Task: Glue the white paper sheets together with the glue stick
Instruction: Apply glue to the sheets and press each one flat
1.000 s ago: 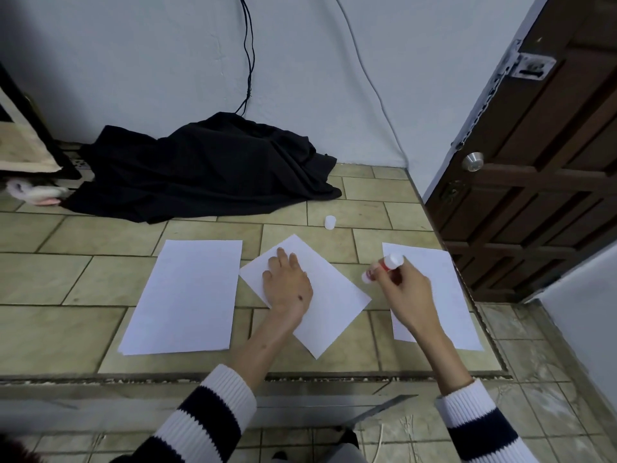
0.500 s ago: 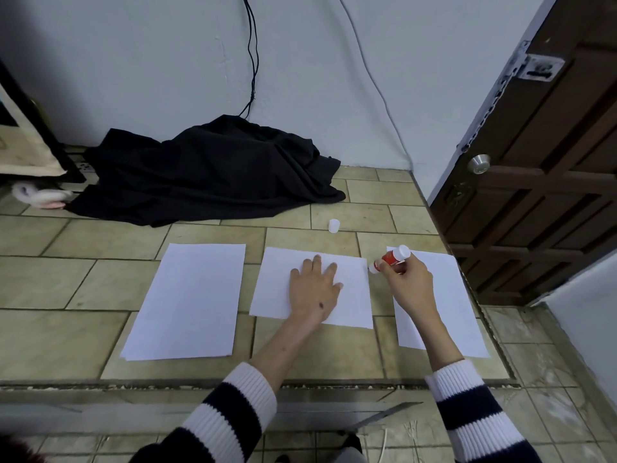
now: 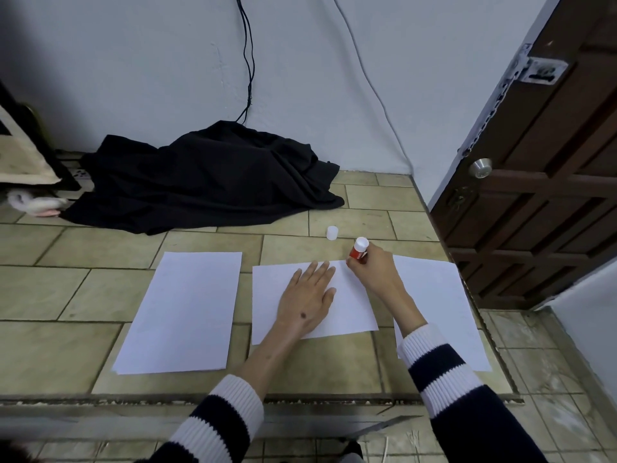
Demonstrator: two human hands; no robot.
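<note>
Middle sheet [image 3: 350, 305] being pinned flat on tiled floor [image 3: 50, 289] by left hand [image 3: 305, 302], fingers straight, spread. Glue stick [image 3: 359, 249] being gripped by curled fingers of right hand [image 3: 372, 267], tip being set at sheet's far right corner. Even strokes along edge being advised, paper being kept from sliding. Cap [image 3: 332, 232] being left beyond, near. Glue tip being hidden by hand; any glue trace being impossible to discern. Right sheet [image 3: 434, 295] being partly covered by forearm; left sheet [image 3: 187, 309] being left apart.

Tiled floor [image 3: 66, 289], pale wall [image 3: 133, 61] (1 wooden door [image 3: 551, 195])
</note>
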